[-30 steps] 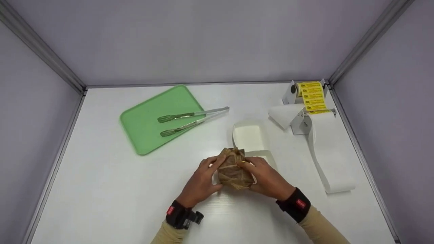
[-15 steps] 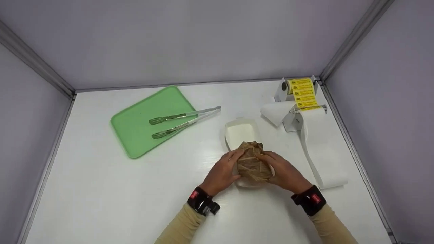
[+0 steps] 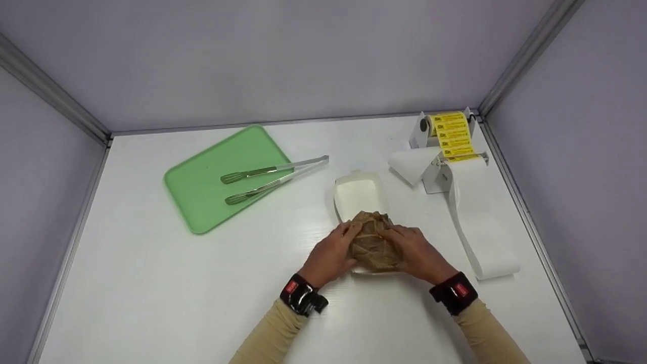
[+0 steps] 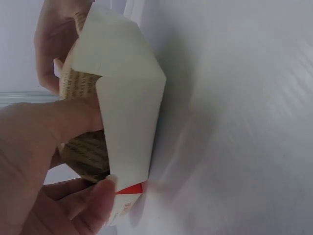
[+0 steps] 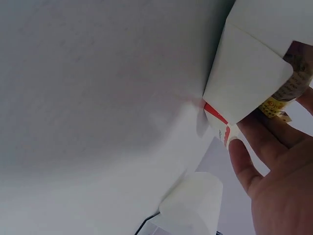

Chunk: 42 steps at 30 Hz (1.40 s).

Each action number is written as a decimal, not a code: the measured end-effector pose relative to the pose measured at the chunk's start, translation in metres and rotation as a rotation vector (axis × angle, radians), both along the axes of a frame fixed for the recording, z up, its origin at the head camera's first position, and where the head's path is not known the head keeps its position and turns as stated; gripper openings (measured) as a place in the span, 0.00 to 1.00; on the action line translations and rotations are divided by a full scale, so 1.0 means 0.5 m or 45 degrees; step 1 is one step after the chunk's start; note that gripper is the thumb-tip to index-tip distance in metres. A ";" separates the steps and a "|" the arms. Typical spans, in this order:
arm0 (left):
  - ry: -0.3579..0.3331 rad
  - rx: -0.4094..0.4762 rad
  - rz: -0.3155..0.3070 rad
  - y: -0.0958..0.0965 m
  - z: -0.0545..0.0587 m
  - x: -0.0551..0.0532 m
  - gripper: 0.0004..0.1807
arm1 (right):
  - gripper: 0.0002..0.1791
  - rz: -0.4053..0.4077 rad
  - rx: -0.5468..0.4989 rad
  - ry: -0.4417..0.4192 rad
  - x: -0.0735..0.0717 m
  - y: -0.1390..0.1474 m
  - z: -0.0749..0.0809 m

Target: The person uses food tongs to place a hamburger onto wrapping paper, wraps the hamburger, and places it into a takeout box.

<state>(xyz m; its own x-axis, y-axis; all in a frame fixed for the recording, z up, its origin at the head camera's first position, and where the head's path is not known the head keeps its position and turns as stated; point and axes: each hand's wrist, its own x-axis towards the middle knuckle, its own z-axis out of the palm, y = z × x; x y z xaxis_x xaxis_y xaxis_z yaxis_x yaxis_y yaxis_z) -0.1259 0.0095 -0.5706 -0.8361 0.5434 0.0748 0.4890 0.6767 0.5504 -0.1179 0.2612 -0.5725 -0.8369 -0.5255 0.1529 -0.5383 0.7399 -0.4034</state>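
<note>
A round, burger-shaped bundle in printed brown paper [image 3: 375,248] sits in the near half of a white clamshell box [image 3: 358,194]. The box's other half lies open behind it. My left hand [image 3: 327,257] grips the bundle's left side and my right hand [image 3: 420,254] its right side. In the left wrist view, fingers reach down between the paper and the white box wall [image 4: 129,127]. The right wrist view shows my fingers at the opposite box wall [image 5: 247,73], beside a bit of yellow label [image 5: 272,106] on the wrapping. Both thumbs are partly hidden.
A green tray [image 3: 207,202] lies at the left, with metal tongs [image 3: 303,163] across it that overhang its right edge. At the back right stands a dispenser holding a roll of yellow labels [image 3: 450,129]; its white backing strip [image 3: 488,227] trails forward along the table.
Both hands have carried the bundle rightward and lowered it into the near half of the box. In the last half second they have barely moved. The head view has shifted slightly.
</note>
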 end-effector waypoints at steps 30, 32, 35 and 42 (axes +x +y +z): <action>0.279 -0.360 0.161 -0.002 -0.013 -0.015 0.34 | 0.34 0.058 0.129 0.185 -0.022 -0.037 -0.009; 0.248 -0.348 0.163 -0.007 -0.011 -0.015 0.33 | 0.34 0.058 0.130 0.184 -0.026 -0.043 -0.011; 0.158 -0.244 0.148 -0.026 -0.010 -0.016 0.33 | 0.34 0.057 0.123 0.194 -0.027 -0.055 -0.016; -0.048 0.197 0.247 -0.082 -0.028 -0.028 0.22 | 0.35 0.105 0.090 0.230 -0.026 -0.090 -0.020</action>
<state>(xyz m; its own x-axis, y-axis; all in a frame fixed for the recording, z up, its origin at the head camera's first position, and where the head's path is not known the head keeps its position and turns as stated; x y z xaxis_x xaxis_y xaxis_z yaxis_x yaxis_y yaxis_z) -0.1397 -0.0315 -0.5845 -0.9274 0.3572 0.1114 0.3355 0.6620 0.6702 -0.1309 0.2164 -0.5824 -0.7530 -0.6058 0.2570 -0.6570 0.7135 -0.2433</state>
